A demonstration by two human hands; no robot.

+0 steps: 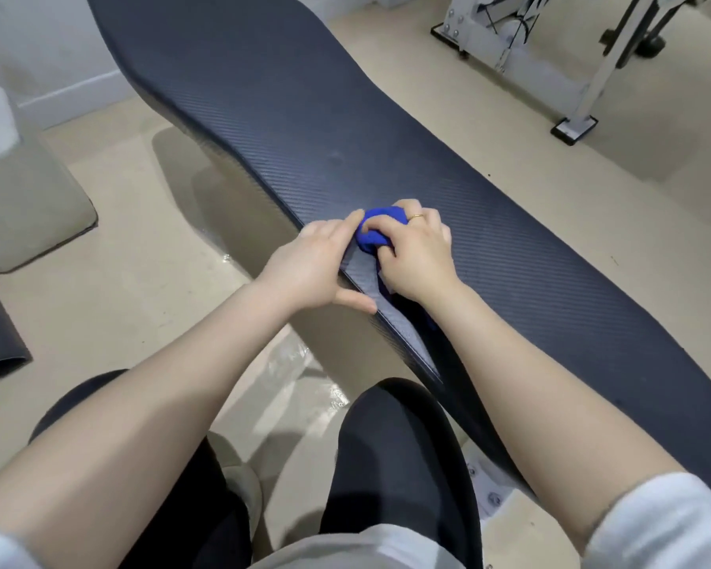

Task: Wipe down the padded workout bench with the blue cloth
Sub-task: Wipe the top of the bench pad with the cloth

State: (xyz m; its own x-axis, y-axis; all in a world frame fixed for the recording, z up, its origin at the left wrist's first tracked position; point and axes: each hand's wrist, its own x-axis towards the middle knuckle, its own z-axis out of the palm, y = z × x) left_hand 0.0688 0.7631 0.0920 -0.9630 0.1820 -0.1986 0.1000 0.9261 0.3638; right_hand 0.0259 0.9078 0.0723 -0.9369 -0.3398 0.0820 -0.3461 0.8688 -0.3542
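Right hand [417,252]: curled around bunched blue cloth [373,231], pressed on near edge of padded bench [304,117]. Left hand [317,266]: fingers straight, touching cloth and bench edge. Gold ring [417,217] on right hand. White machine frame [551,55] beyond bench; grey cushion [25,207] on floor at left. No legible writing.

Dark padded bench [304,129] on beige floor [120,260]; bunched blue cloth [372,232] on its near edge.
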